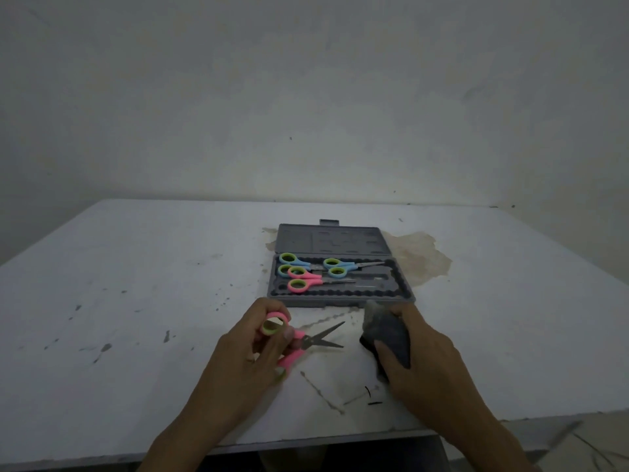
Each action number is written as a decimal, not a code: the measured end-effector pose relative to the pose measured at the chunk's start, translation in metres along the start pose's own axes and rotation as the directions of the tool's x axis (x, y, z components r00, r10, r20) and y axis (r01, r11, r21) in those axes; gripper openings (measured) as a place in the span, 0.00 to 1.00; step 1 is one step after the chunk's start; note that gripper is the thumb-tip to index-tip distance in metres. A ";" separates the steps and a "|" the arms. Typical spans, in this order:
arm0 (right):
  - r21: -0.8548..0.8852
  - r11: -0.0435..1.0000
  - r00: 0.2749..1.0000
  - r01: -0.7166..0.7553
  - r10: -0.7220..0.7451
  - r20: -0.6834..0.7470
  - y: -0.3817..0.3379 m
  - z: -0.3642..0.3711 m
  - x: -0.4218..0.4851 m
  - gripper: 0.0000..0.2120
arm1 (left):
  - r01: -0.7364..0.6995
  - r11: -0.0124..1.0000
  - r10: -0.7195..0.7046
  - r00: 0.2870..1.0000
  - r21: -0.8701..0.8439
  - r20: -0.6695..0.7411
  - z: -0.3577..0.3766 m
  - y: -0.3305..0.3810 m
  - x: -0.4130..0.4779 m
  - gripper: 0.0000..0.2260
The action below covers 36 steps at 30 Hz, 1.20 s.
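Observation:
My left hand [252, 349] grips a pair of pink scissors [306, 342] by the handles, blades spread open and pointing right above the table. My right hand [422, 362] holds a dark grey cloth [388, 335] just right of the blades. Behind both hands an open grey plastic case [405, 284] lies flat, lid folded back. Inside it lie a blue pair of scissors [292, 262] at the left, another blue pair [340, 267] in the middle and a pink pair [303, 279] in front.
The white table [136, 301] is scuffed with dark marks. A brownish stain [422, 257] spreads right of the case. The table's front edge runs just below my forearms, and a bare wall stands behind.

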State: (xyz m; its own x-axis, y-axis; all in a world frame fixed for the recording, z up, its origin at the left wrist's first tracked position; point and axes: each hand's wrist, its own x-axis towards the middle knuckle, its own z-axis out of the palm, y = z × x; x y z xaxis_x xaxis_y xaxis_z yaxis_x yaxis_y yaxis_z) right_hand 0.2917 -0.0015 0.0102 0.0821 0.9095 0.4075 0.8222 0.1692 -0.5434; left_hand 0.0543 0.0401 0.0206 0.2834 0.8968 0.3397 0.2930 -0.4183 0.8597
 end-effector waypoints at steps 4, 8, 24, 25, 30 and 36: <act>0.189 0.981 0.997 0.041 -0.028 -0.073 -0.021 -0.017 -0.002 0.15 | -0.022 0.999 0.020 0.998 0.036 0.051 0.000 0.005 0.005 0.04; 0.020 0.965 0.965 0.261 -0.261 0.006 -0.039 -0.027 0.007 0.12 | -0.145 0.961 0.112 0.982 0.235 0.149 0.000 0.007 0.011 0.05; -0.323 0.862 0.844 0.391 -0.196 0.500 -0.062 -0.012 0.034 0.16 | -0.434 0.763 0.344 0.900 0.480 0.268 0.006 -0.002 0.017 0.13; -0.322 0.855 0.838 0.407 -0.210 0.503 -0.061 -0.012 0.035 0.16 | -0.439 0.757 0.353 0.898 0.485 0.262 0.006 -0.004 0.017 0.14; -0.299 0.809 0.798 0.506 -0.308 0.518 -0.049 -0.012 0.040 0.13 | -0.392 0.795 0.333 0.920 0.463 0.208 0.005 -0.012 0.014 0.15; -0.267 0.803 0.772 0.533 -0.332 0.542 -0.034 -0.028 0.036 0.13 | -0.414 0.787 0.352 0.910 0.457 0.217 0.013 -0.009 0.008 0.11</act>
State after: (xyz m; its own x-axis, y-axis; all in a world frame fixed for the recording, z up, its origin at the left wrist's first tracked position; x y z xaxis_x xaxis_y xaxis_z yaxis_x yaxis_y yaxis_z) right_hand 0.2826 0.0145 0.0637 -0.5151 0.8516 0.0969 0.8543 0.5193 -0.0230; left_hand 0.0657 0.0488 0.0109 0.5596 0.6376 0.5294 0.5306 -0.7664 0.3622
